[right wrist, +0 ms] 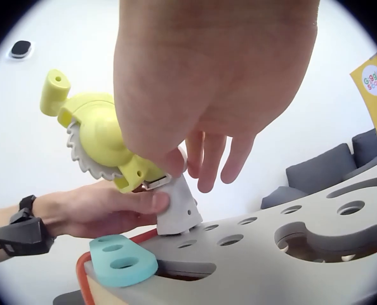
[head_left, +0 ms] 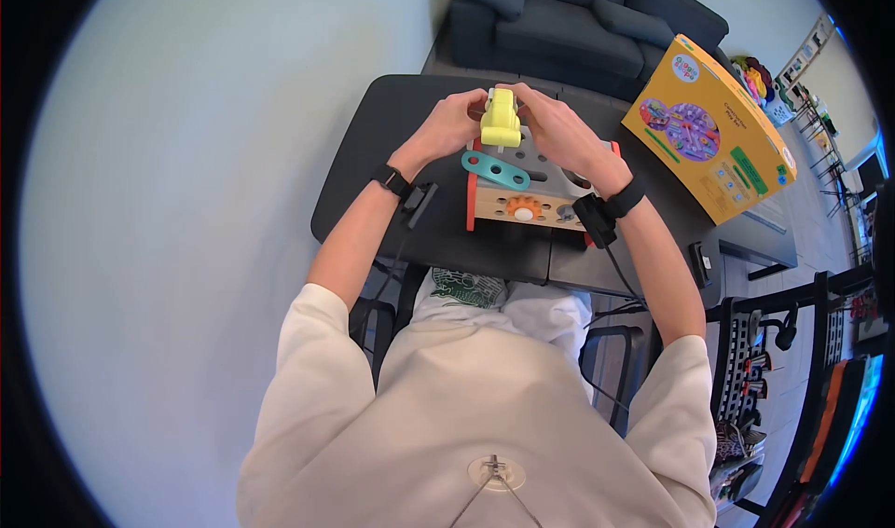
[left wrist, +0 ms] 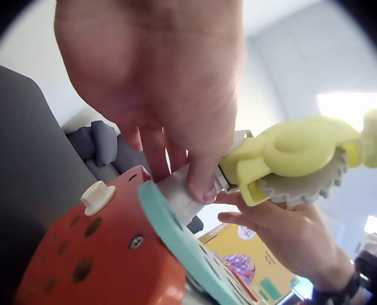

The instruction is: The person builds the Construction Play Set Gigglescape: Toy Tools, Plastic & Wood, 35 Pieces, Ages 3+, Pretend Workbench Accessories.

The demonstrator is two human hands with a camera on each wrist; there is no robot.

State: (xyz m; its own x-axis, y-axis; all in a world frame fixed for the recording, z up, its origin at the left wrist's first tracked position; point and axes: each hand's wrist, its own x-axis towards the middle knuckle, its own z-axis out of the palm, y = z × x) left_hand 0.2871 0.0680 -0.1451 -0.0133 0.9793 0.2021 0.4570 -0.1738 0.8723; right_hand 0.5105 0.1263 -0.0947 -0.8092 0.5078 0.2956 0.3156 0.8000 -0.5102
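A yellow toy saw (head_left: 501, 123) with a grey toothed disc (right wrist: 90, 152) is tilted on a grey stand (right wrist: 178, 206), whose foot meets the grey top of the toy workbench (right wrist: 258, 244). My left hand (head_left: 446, 129) (left wrist: 157, 82) grips the stand, its thumb against the near side. My right hand (head_left: 567, 141) (right wrist: 217, 82) pinches where the saw joins the stand; its other fingers extend past it. A teal strip with holes (head_left: 496, 169) (right wrist: 122, 260) lies on the bench top, beside the stand.
An orange gear (head_left: 524, 208) is on the bench's front panel. A white peg (left wrist: 97, 197) sticks out of its red side. A yellow box (head_left: 713, 132) stands at the right of the dark table (head_left: 359, 169). Behind is a grey sofa (head_left: 578, 39).
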